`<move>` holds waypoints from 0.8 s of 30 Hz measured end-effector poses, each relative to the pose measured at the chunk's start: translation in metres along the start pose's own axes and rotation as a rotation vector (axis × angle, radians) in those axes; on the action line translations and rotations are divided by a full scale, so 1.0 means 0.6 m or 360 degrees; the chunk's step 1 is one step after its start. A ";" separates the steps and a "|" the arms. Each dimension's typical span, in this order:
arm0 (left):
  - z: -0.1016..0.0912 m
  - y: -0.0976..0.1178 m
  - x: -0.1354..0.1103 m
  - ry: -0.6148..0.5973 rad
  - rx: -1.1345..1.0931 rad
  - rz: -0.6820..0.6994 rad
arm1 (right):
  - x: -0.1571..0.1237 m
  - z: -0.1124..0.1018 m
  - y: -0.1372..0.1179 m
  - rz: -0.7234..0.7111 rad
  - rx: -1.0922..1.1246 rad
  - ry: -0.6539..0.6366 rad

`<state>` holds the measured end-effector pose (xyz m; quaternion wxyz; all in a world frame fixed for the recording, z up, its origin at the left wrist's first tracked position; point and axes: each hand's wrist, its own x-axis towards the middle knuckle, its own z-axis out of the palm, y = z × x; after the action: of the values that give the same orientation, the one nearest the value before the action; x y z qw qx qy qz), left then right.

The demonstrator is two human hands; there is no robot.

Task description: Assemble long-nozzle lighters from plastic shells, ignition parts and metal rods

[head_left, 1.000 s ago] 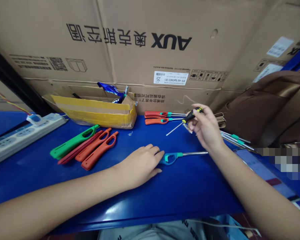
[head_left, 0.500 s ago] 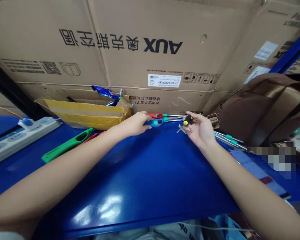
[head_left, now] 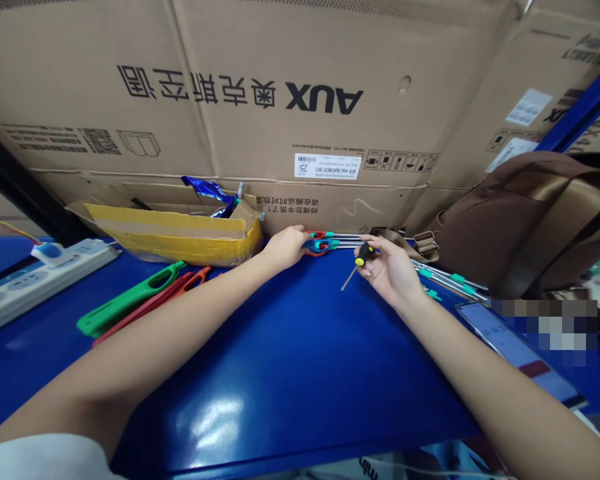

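Note:
My left hand (head_left: pixel 287 247) is closed at the back of the blue table, its fingers around the rear of a blue-handled stick lighter (head_left: pixel 321 247). A red-handled lighter (head_left: pixel 320 235) lies just behind it; both have thin metal tubes pointing right. In my right hand (head_left: pixel 391 270) is a small black-and-yellow screwdriver (head_left: pixel 364 254), its thin shaft slanting down to the left above the table. Metal tubes with teal parts (head_left: pixel 455 280) lie right of that hand. By my left forearm are a green lighter handle (head_left: pixel 135 297) and red and orange handles (head_left: pixel 193 280), partly covered.
A yellow-taped open carton (head_left: pixel 180 237) with a blue wrapper (head_left: pixel 210 193) stands behind my left forearm. At far left is a white power strip (head_left: pixel 45 280). A brown bag (head_left: pixel 510 220) and a phone (head_left: pixel 520 353) lie at right. A large cardboard sheet (head_left: pixel 230 140) walls the back.
My right hand has shifted slightly left and down, and the screwdriver has turned so its shaft shows clearly. My left hand has moved slightly right along the lighters.

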<state>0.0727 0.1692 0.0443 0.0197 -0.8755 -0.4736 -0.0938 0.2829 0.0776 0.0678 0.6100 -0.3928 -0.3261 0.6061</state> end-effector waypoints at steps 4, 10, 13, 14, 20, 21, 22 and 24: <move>-0.001 0.005 -0.007 -0.0001 0.0016 -0.0018 | 0.000 -0.001 0.005 -0.0015 -0.0026 -0.0030; -0.001 0.000 -0.007 -0.0005 0.0024 -0.0047 | 0.001 -0.001 0.013 -0.0028 -0.0034 -0.0052; -0.002 -0.005 -0.007 -0.0032 0.0023 -0.0071 | 0.000 0.002 0.014 -0.0031 -0.0040 -0.0041; -0.003 -0.006 -0.007 -0.0040 0.0019 -0.0070 | -0.001 0.002 0.015 -0.0029 -0.0043 -0.0037; -0.007 -0.005 -0.008 -0.0018 -0.0034 -0.0054 | 0.000 0.003 0.020 -0.0010 -0.0056 -0.0039; -0.007 -0.005 -0.009 -0.0006 -0.0036 -0.0065 | 0.000 0.002 0.020 -0.0009 -0.0056 -0.0044; -0.006 -0.004 -0.009 0.0008 -0.0035 -0.0076 | 0.001 0.001 0.021 -0.0009 -0.0054 -0.0050; -0.004 -0.002 -0.012 0.0039 -0.0035 -0.0086 | 0.003 0.000 0.022 -0.0013 -0.0047 -0.0057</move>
<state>0.0674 0.1639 0.0456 0.0135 -0.8614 -0.4957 -0.1102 0.2768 0.0787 0.0559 0.6007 -0.3895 -0.3474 0.6056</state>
